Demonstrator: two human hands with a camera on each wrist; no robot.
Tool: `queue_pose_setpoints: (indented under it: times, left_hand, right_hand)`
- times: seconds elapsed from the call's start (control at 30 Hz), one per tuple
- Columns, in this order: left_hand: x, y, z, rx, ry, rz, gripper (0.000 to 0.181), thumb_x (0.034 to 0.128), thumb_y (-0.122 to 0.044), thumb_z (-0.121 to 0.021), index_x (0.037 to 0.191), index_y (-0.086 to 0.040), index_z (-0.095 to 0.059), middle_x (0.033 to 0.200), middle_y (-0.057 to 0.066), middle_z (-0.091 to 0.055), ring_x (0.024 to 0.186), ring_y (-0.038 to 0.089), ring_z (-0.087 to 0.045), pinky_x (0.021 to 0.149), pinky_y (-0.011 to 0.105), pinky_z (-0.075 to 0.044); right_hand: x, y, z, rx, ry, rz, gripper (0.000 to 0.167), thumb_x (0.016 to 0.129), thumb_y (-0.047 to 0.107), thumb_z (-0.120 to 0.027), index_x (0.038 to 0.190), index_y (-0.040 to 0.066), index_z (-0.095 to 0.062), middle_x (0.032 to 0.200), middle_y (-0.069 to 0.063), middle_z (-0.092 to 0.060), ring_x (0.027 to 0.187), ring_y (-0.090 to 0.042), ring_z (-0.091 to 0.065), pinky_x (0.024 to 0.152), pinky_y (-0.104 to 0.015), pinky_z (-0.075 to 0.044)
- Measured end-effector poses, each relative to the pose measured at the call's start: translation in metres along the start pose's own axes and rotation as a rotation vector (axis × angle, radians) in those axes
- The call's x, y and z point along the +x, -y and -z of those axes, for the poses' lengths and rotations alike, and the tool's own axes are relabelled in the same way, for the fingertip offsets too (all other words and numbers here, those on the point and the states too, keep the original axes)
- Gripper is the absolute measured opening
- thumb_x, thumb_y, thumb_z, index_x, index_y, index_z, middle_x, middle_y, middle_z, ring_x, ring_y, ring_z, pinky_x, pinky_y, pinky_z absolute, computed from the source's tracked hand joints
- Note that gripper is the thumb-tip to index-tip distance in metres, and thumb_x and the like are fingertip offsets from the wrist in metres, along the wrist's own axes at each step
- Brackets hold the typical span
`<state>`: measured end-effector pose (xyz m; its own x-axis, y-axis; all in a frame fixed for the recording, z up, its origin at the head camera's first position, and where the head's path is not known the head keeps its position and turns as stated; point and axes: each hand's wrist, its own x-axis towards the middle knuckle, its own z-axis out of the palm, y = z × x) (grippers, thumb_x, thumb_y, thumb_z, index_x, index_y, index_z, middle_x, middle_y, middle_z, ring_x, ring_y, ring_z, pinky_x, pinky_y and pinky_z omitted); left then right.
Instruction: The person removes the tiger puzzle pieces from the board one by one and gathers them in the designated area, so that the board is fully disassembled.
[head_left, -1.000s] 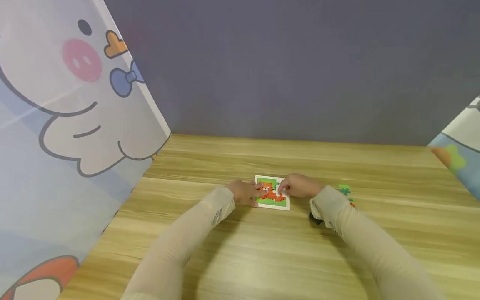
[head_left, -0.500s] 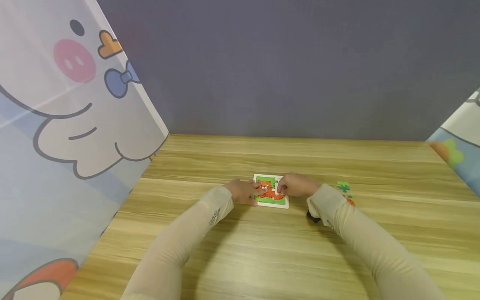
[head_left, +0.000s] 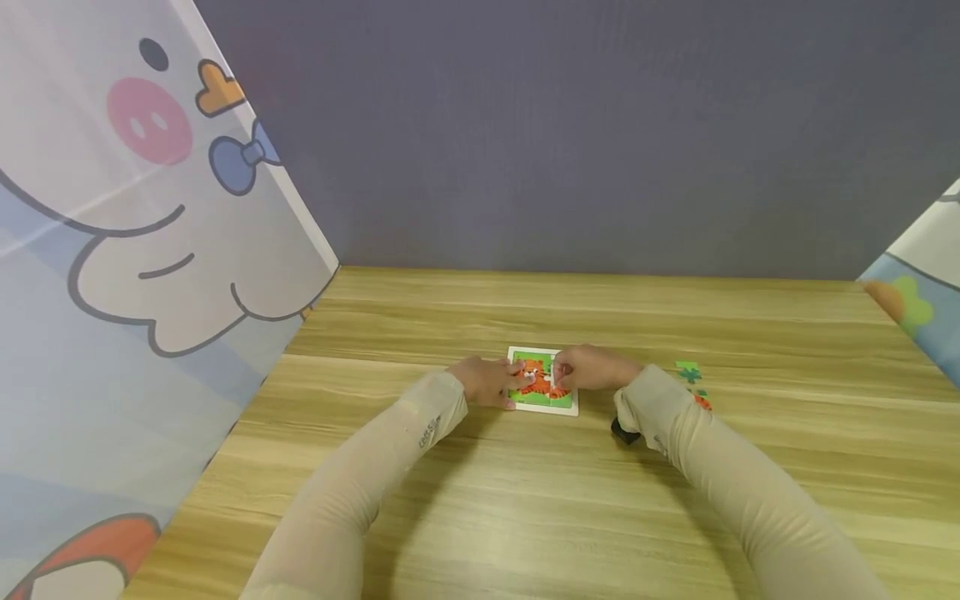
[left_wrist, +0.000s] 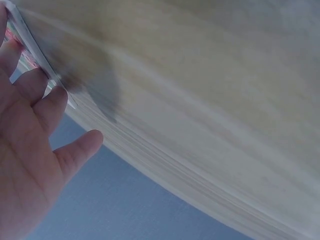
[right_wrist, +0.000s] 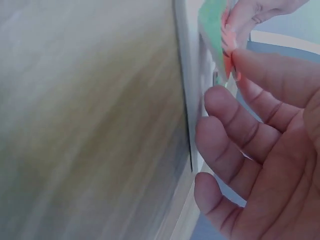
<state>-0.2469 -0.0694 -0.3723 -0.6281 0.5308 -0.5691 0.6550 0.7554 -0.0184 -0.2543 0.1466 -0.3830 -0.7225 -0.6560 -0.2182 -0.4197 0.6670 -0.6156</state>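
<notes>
Through the head camera I see a small square puzzle board with a white frame and an orange tiger on green (head_left: pixel 543 410), lying flat on the light, wood-grained desk (head_left: pixel 480 517) between the person's two hands. The left hand (head_left: pixel 489 382), fingers spread, rests across the board's left part. The right hand (head_left: pixel 595 368) comes in over the right edge; in my right wrist view its thumb and forefinger pinch an orange-and-green puzzle piece (right_wrist: pixel 220 37) at the board, the other fingers loosely bent beside the frame. To the right, near the beige right sleeve (head_left: pixel 667 412), lie loose green pieces (head_left: pixel 690 377) and an orange one (head_left: pixel 702 402).
</notes>
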Motion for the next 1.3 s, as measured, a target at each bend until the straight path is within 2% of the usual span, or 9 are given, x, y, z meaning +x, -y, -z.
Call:
queue_pose_setpoints:
  times: [0.17, 0.3, 0.4, 0.6, 0.83, 1.0, 1.13, 1.3]
  left_hand:
    - [-0.001, 0.0, 0.0, -0.016, 0.006, -0.002, 0.063, 0.0969, -0.049, -0.043, 0.153, -0.036, -0.017, 0.159, -0.009, -0.005, 0.145, 0.012, -0.009, 0.115, 0.047, -0.019]
    - [0.001, 0.001, 0.0, 0.011, 0.003, 0.004, 0.063, 0.0966, -0.05, -0.041, 0.153, -0.036, -0.015, 0.159, -0.009, -0.005, 0.145, 0.011, -0.01, 0.114, 0.046, -0.021]
    - [0.0, 0.0, -0.001, 0.017, 0.005, 0.004, 0.064, 0.0967, -0.05, -0.041, 0.153, -0.036, -0.015, 0.159, -0.009, -0.004, 0.145, 0.011, -0.009, 0.114, 0.047, -0.02]
    - [0.002, 0.004, -0.001, -0.013, -0.001, -0.006, 0.064, 0.097, -0.049, -0.042, 0.153, -0.035, -0.015, 0.16, -0.007, -0.004, 0.145, 0.013, -0.008, 0.114, 0.049, -0.018]
    - [0.004, 0.004, -0.001, -0.025, 0.0, -0.013, 0.064, 0.0972, -0.048, -0.042, 0.153, -0.035, -0.014, 0.159, -0.007, -0.003, 0.145, 0.013, -0.007, 0.114, 0.049, -0.018]
    - [0.002, 0.005, 0.001, -0.035, -0.008, -0.021, 0.064, 0.0975, -0.047, -0.043, 0.153, -0.035, -0.014, 0.16, -0.007, -0.003, 0.145, 0.013, -0.007, 0.114, 0.05, -0.017]
    - [0.0, 0.005, 0.002, -0.041, -0.009, -0.028, 0.064, 0.0976, -0.047, -0.043, 0.153, -0.034, -0.014, 0.16, -0.006, -0.002, 0.145, 0.014, -0.005, 0.114, 0.052, -0.015]
    - [0.001, 0.004, 0.0, -0.047, 0.003, -0.027, 0.064, 0.098, -0.047, -0.042, 0.153, -0.034, -0.014, 0.16, -0.006, -0.002, 0.145, 0.014, -0.006, 0.114, 0.051, -0.015]
  right_hand:
    - [-0.001, -0.002, 0.0, 0.204, 0.05, 0.003, 0.001, 0.088, 0.001, -0.058, 0.088, 0.001, -0.06, 0.08, -0.003, -0.061, 0.063, -0.014, -0.051, 0.059, -0.03, -0.046]
    - [-0.003, -0.005, -0.002, 0.316, 0.07, -0.022, 0.013, 0.079, -0.006, -0.058, 0.092, -0.002, -0.06, 0.072, -0.003, -0.056, 0.059, -0.013, -0.048, 0.056, -0.029, -0.044]
    - [-0.005, -0.005, -0.005, 0.359, 0.058, -0.053, 0.019, 0.076, -0.009, -0.059, 0.094, -0.003, -0.06, 0.067, -0.002, -0.054, 0.056, -0.012, -0.046, 0.054, -0.027, -0.041]
    - [-0.009, -0.008, -0.006, 0.479, 0.0, -0.111, 0.021, 0.081, -0.004, -0.06, 0.102, -0.005, -0.059, 0.071, -0.003, -0.055, 0.058, -0.014, -0.049, 0.054, -0.026, -0.042]
    - [-0.015, -0.016, -0.005, 0.484, -0.058, -0.142, 0.027, 0.086, 0.003, -0.062, 0.11, -0.007, -0.057, 0.078, -0.004, -0.059, 0.069, -0.016, -0.06, 0.063, -0.03, -0.052]
    - [-0.021, -0.018, -0.003, 0.499, -0.089, -0.164, 0.029, 0.085, 0.002, -0.063, 0.112, -0.008, -0.057, 0.079, -0.004, -0.059, 0.071, -0.017, -0.062, 0.065, -0.031, -0.053]
    - [-0.026, -0.018, -0.001, 0.511, -0.098, -0.165, 0.029, 0.085, 0.001, -0.062, 0.112, -0.009, -0.057, 0.078, -0.004, -0.058, 0.071, -0.017, -0.061, 0.066, -0.031, -0.053]
    - [-0.033, -0.02, -0.002, 0.531, -0.098, -0.162, 0.027, 0.086, -0.002, -0.06, 0.111, -0.011, -0.055, 0.072, -0.002, -0.055, 0.063, -0.013, -0.05, 0.06, -0.026, -0.046]
